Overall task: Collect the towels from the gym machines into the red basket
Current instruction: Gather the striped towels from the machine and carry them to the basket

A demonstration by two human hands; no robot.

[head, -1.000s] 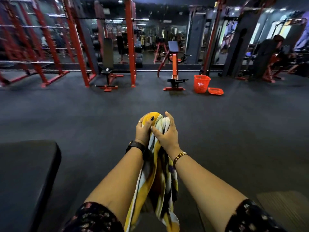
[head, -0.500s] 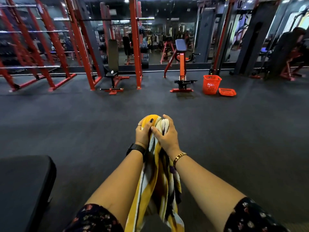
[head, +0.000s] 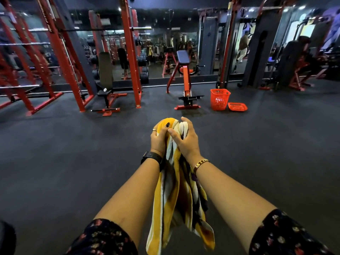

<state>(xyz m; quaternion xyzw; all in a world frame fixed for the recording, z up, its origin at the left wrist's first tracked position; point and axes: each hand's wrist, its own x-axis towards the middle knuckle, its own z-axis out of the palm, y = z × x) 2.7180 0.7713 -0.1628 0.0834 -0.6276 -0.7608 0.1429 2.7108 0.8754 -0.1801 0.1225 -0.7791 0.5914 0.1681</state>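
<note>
**One towel in hand, basket well ahead**

On your far left stand the red racks (head: 60, 57), and beside them an adjustable bench (head: 105, 85) with something small and pale on its seat; it is too small to tell whether that is a towel. At centre, your left hand (head: 159, 139) is clenched around the bunched top of the yellow striped towel (head: 174, 190), and your right hand (head: 185, 140) grips the same bundle just beside it, fingers wrapped over the white folds. The rest of the cloth hangs down between your forearms. Ahead and to the right, past the red preacher bench (head: 185, 83), the red basket (head: 219, 99) stands upright on the floor, well apart from you, with its lid (head: 237, 106) lying beside it. What it holds cannot be made out. By my reading, this towel is collected but not yet dropped in, and the machines may hold more.
</note>
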